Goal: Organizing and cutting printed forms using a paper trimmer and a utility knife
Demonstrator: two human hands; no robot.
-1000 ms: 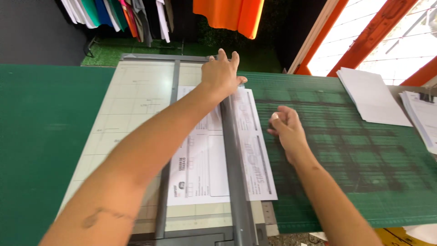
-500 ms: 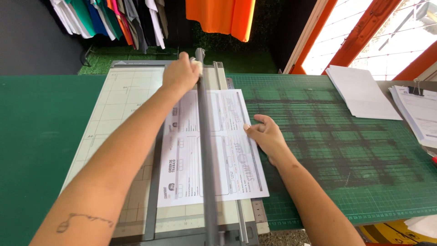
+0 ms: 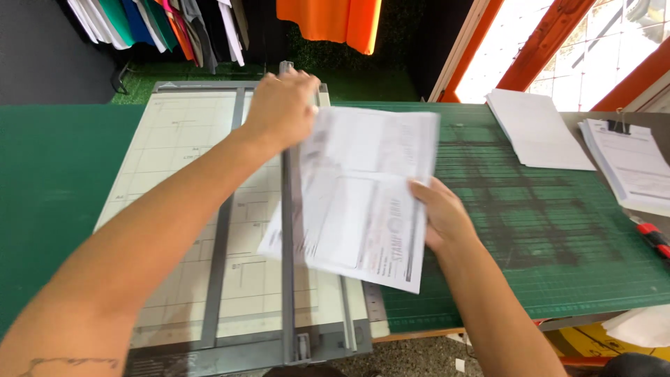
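A grey paper trimmer (image 3: 181,174) with a gridded board lies on the table in front of me. My left hand (image 3: 279,108) grips the far end of its long grey cutter arm (image 3: 289,230), which runs toward me across the board. My right hand (image 3: 436,213) holds a printed white sheet (image 3: 363,195) by its right edge. The sheet is lifted off the board, tilted and blurred, with its left edge over the cutter arm.
A green cutting mat (image 3: 544,223) covers the table to the right. A white paper stack (image 3: 534,129) and a clipped stack (image 3: 631,164) lie at the far right, with a red-handled tool (image 3: 652,237) near them. Hanging clothes (image 3: 160,24) fill the back.
The sheet lay flat under the cutter arm; now my right hand has pulled it up and to the right. My left hand stays on the arm's far end.
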